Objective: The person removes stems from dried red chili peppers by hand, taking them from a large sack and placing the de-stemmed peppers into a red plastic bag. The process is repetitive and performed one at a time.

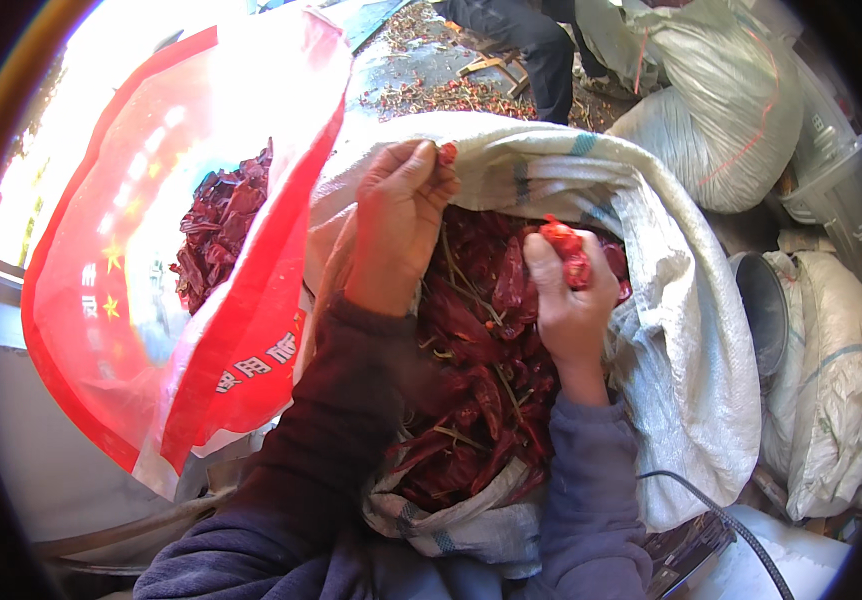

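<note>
Dried red chili peppers (476, 390) fill an open white woven sack (690, 330) in front of me. My left hand (405, 202) is raised over the sack's far left side, pinching a small red pepper piece (447, 154) between thumb and finger. Over the right part of the peppers, my right hand (573, 292) is closed around a crumpled red chili pepper (564, 244), its bright end sticking up past the thumb. Thin pale stems lie among the peppers. At the left, a red and white plastic bag (251, 322) gapes, with darker dried pepper pieces (225, 225) inside.
Filled white sacks (731, 105) stand at the upper right, near a clear plastic bin (840, 180). More sacks (836, 360) and a metal bucket (759, 307) are at the right. A black cable (731, 517) crosses the lower right. Beyond, a person's legs (543, 52) show beside scattered pepper scraps (453, 97).
</note>
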Demonstrator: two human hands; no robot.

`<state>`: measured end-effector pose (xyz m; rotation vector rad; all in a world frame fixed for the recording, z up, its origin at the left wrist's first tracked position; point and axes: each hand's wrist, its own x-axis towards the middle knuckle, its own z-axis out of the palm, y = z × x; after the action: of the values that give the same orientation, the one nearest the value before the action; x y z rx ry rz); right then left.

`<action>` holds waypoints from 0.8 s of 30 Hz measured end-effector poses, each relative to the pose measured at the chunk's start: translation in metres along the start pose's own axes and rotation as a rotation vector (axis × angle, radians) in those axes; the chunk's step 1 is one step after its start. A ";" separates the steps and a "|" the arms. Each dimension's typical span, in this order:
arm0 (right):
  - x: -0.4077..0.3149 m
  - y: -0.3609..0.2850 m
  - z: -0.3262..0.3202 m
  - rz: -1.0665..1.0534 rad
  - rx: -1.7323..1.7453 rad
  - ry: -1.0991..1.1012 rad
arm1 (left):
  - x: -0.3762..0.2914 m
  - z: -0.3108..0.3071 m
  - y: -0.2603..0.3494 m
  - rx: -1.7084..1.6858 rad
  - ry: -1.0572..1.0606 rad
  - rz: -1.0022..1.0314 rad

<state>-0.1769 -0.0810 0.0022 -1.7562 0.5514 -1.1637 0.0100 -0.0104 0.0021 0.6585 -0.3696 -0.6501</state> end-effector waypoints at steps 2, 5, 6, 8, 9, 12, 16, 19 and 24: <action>0.001 -0.009 0.000 0.030 0.109 0.073 | -0.001 0.004 0.001 -0.032 0.036 -0.060; 0.010 -0.047 -0.006 0.008 0.290 0.220 | -0.006 0.007 0.002 -0.014 0.105 -0.103; 0.016 -0.067 -0.008 -0.074 0.505 0.196 | -0.007 0.007 0.000 -0.021 0.086 -0.089; 0.035 -0.113 -0.007 -0.216 0.603 0.176 | -0.008 0.007 -0.004 -0.033 0.074 -0.102; 0.042 -0.136 0.000 -0.311 0.635 0.142 | -0.008 0.008 -0.006 -0.054 0.056 -0.120; 0.067 -0.193 0.050 -0.460 0.795 0.095 | -0.011 0.007 -0.009 -0.036 0.015 -0.170; 0.051 -0.208 0.150 -0.370 0.247 -0.244 | -0.017 0.007 -0.006 0.000 0.045 -0.198; 0.043 -0.188 0.152 -0.741 -0.308 -0.210 | -0.019 0.006 -0.003 0.031 0.025 -0.201; 0.019 -0.137 0.078 -0.343 -0.499 0.115 | -0.021 0.010 -0.004 0.120 -0.037 -0.189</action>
<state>-0.1158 0.0041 0.1216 -2.2850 0.6681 -1.4603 -0.0128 -0.0035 0.0047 0.8028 -0.3856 -0.8250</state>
